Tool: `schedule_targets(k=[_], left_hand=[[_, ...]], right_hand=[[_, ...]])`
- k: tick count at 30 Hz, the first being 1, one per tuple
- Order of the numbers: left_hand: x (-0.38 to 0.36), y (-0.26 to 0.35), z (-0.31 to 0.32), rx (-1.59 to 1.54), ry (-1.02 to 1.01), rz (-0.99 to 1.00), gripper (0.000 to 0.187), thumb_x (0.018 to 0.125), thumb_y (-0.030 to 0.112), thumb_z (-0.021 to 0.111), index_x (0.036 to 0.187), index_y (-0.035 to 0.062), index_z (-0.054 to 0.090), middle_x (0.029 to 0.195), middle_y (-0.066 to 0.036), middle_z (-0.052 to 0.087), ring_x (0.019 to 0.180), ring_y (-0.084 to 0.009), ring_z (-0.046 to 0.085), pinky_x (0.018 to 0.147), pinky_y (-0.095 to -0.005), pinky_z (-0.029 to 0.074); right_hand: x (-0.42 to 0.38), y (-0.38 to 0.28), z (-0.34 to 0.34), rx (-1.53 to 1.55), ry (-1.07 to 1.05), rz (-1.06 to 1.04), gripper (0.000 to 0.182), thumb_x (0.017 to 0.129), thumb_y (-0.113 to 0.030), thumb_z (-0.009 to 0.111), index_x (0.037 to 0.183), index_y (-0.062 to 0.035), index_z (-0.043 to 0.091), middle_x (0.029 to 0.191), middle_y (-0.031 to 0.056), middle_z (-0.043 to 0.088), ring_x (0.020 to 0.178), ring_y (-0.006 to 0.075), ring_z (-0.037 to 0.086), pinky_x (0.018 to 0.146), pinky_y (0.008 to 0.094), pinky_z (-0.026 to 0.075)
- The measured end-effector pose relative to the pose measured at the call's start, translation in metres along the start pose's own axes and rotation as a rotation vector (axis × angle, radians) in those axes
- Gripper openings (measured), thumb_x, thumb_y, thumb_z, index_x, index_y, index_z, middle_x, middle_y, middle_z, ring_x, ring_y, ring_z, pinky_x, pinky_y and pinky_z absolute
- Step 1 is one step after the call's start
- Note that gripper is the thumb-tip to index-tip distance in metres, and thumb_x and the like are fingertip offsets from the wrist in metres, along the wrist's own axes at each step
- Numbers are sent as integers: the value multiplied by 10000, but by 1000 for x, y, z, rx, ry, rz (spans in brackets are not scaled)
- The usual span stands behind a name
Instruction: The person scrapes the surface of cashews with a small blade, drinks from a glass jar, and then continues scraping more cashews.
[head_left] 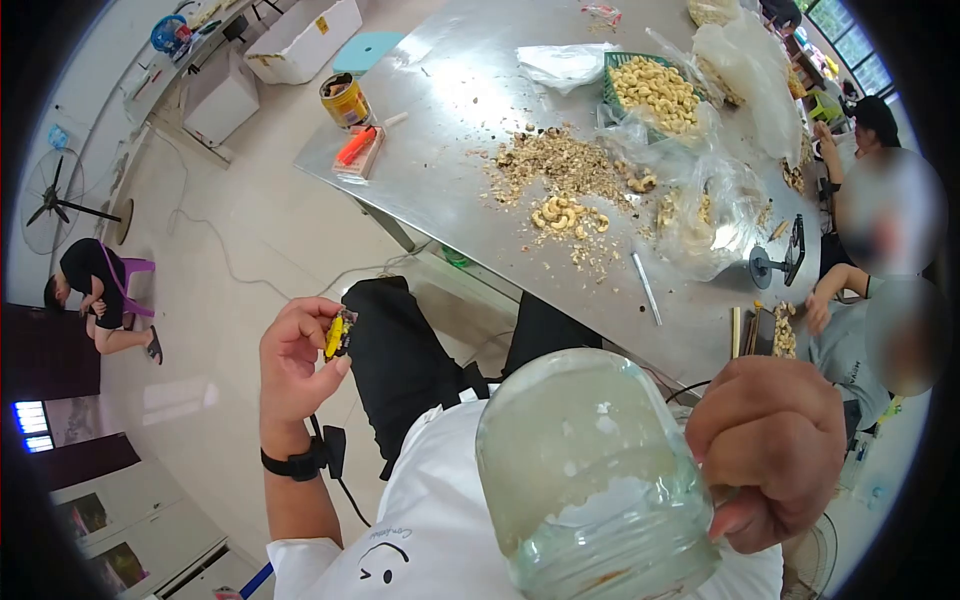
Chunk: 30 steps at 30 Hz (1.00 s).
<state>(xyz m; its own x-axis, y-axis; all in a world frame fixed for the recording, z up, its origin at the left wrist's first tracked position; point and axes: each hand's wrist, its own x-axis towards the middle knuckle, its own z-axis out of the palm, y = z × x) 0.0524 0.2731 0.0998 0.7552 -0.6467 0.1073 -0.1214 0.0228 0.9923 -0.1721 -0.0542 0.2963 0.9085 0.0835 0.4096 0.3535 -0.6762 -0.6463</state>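
My right hand (770, 450) is closed at the side of a large clear glass jar (590, 450), held close to the camera in front of my white shirt. White patches mark the glass, and ridges run around its lower part. Whether the fingers grip a handle is hidden. Out to the left, my left hand (300, 365) pinches a small yellow-and-black wrapper (338, 337) between thumb and fingers, over the floor beside my knee. A black band circles the left wrist.
On the metal table (440, 130) lie cashew nuts (565, 215), brown crumbs (560, 165), a green basket of cashews (655, 92), plastic bags (710, 215), a white pen (647, 288), a yellow-labelled jar (345, 100) and an orange lighter-like object (357, 146). Co-workers sit along the right.
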Motion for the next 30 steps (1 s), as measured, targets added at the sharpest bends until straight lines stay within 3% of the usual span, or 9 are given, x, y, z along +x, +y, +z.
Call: schedule_targets(k=[7, 10, 19, 30], left_hand=[[-2, 5, -6, -72, 8, -26, 275, 732, -42, 733, 833, 46, 493, 1240, -188, 617, 1131, -270, 668, 1025, -398, 512], [-3, 3, -8, -31, -13, -3, 292, 719, -49, 746, 839, 47, 497, 1246, -190, 617, 1165, -274, 655, 1020, -385, 508], [1, 18, -9, 157, 34, 72, 300, 672, -21, 766, 817, 54, 514, 1224, -192, 655, 1060, -224, 642, 965, -357, 500], [6, 39, -1, 183, 57, 132, 304, 659, -24, 760, 820, 50, 513, 1229, -197, 660, 1036, -227, 651, 965, -361, 505]], right_hand=[[15, -12, 12, -33, -37, 6, 445, 973, -494, 664, 823, -86, 574, 723, 53, 619, 501, 161, 541, 456, 302, 462], [19, -15, 14, -37, -38, -18, 441, 974, -494, 664, 832, -87, 573, 727, 52, 619, 496, 157, 537, 444, 301, 453], [24, -22, 13, -118, 28, -70, 463, 986, -510, 635, 821, -84, 556, 721, 52, 613, 486, 153, 515, 422, 302, 446], [21, -36, -2, -197, 59, -104, 428, 968, -484, 670, 830, -92, 571, 761, 54, 619, 574, 150, 546, 465, 308, 457]])
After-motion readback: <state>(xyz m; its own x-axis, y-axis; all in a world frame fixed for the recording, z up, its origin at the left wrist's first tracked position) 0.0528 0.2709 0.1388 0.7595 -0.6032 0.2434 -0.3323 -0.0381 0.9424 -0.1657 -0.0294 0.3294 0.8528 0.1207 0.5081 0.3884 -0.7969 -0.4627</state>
